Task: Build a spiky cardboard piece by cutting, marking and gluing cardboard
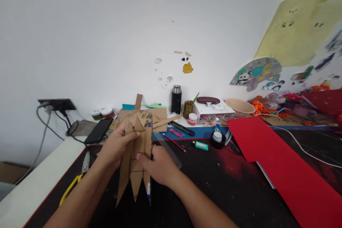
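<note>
Both hands are on a brown cardboard piece (136, 178) with pointed ends, made of several upright strips side by side. My left hand (116, 146) grips its upper left part, with the thumb across the front. On the right edge, my right hand (159, 165) is closed with the thumb pressed on the front face. The fingers behind the cardboard are hidden. Yellow-handled scissors (71, 188) lie left of my left forearm. Behind the hands is a heap of cardboard scraps (160, 114), and a clear ruler (169, 151) lies beside my right hand.
A black phone (98, 131) lies at left. Behind stand a black flask (176, 99) and a white box (213, 112). A cutter knife (182, 128), red pencil (175, 143), green lighter (200, 145) and tape roll (217, 141) lie right of centre. Red card (280, 164) covers the right side.
</note>
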